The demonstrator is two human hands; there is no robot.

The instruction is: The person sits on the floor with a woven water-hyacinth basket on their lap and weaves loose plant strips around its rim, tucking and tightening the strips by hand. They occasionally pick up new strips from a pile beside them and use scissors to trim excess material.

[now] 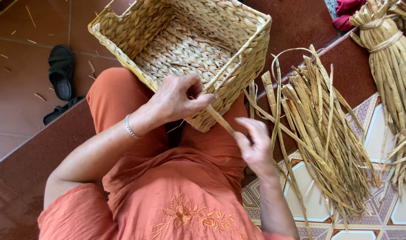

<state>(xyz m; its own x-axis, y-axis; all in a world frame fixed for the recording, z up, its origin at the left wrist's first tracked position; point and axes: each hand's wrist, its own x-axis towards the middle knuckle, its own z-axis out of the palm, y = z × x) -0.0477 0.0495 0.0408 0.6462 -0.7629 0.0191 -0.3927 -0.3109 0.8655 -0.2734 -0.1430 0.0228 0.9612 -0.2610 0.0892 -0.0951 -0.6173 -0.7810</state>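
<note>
On the lap, the light, stiff woven basket (185,49) is pinched at its 6 o'clock rim by the left hand (178,100), while the right hand (255,146) closes on a pliable dried strand (221,121), best gripped near the rim.

Woven basket (185,44): top rim cut off by upper edge; near corner hidden behind left hand (178,100). Right hand (255,146): motion-blurred, finger grip on strand (221,121) unclear. Strand's far end lost between left fingers and basket wall. Tied bundle (389,58): cut off by top and right edges. Red cloth (347,10): mostly out of frame. Second sandal (56,113): partly hidden behind step edge. Loose reed pile (327,129): tips run past bottom edge.
</note>
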